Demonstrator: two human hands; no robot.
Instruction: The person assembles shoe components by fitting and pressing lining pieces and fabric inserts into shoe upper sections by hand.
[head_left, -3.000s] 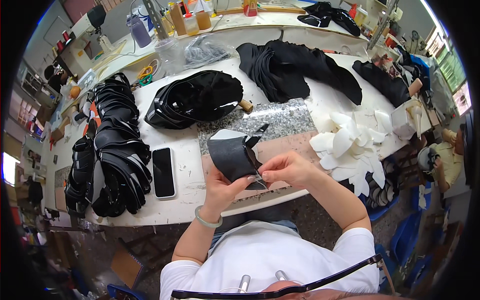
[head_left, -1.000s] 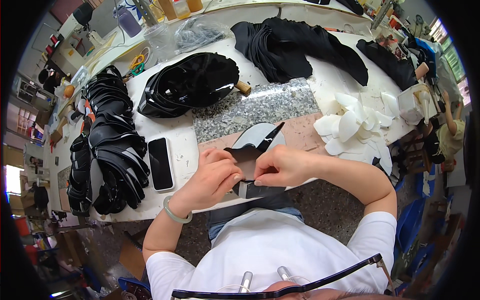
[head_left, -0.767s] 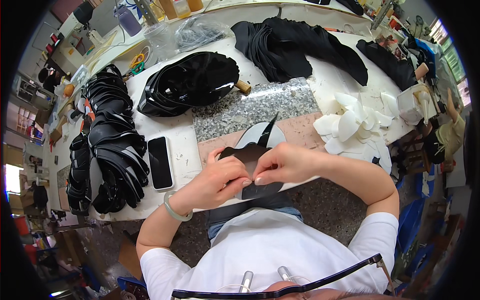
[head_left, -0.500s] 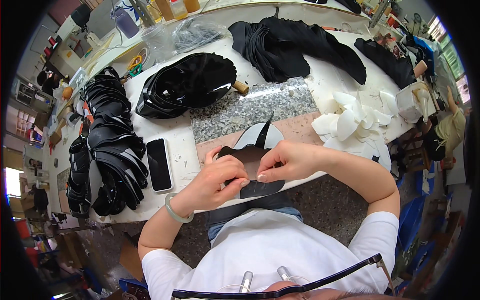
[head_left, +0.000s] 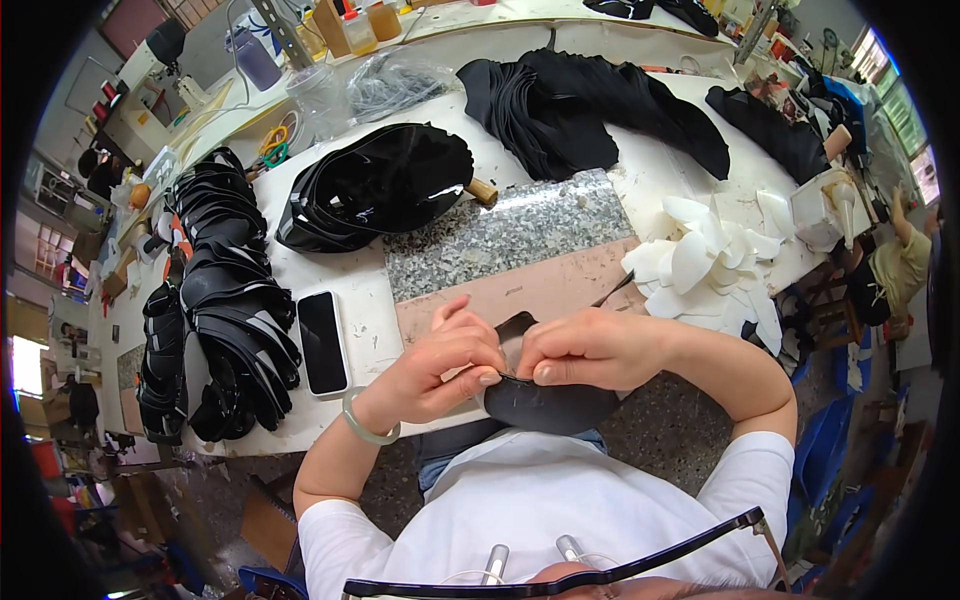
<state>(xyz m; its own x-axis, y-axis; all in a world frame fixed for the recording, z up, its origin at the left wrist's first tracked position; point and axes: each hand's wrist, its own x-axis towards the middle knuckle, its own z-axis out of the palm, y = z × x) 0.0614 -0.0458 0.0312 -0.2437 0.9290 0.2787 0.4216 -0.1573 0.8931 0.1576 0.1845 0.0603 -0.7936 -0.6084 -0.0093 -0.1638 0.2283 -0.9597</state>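
A black leather shoe-upper piece (head_left: 552, 406) hangs between my hands at the near edge of the table. Its grey-black flap points toward me, and its inner side is mostly hidden by my fingers. My left hand (head_left: 437, 368) pinches the piece's edge between thumb and forefinger, with the other fingers raised. Close beside it, my right hand (head_left: 592, 350) pinches the same edge, its fingers curled. Beyond my right hand a thin black pointed tip (head_left: 613, 289) sticks out. Below both hands' far side lies a pinkish work board (head_left: 450, 312).
A granite slab (head_left: 510, 225) lies behind the board. Stacked glossy black pieces (head_left: 375, 185) and a phone (head_left: 321, 343) are at left, beside a long row of black pieces (head_left: 235, 300). Matte black pieces (head_left: 590, 105) lie at the back; white cut pieces (head_left: 700, 255) lie at right.
The shoe-upper piece has been turned and brought nearer my body. Its pale lining and upright point no longer show above my hands. Both hands have shifted slightly right and toward me, still pinching.
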